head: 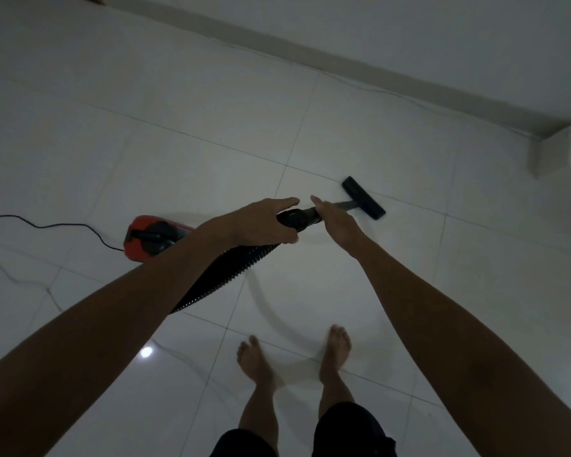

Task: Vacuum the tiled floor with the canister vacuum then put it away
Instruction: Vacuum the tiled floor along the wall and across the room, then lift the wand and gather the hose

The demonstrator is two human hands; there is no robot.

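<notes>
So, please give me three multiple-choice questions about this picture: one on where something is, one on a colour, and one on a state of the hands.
1. Where is the canister vacuum relative to the person's feet?
A. ahead, to their left
B. behind them
C. between their feet

2. What colour is the canister's body?
A. blue
B. red
C. yellow

3. What are the hands doing?
A. both hang empty
B. only one holds the wand
C. both hold the hose handle and wand

Answers:
1. A: it sits on the tiled floor left of the arms.
2. B: the shell is red with black parts.
3. C: the left hand grips the hose handle and the right hand grips the wand.
</notes>
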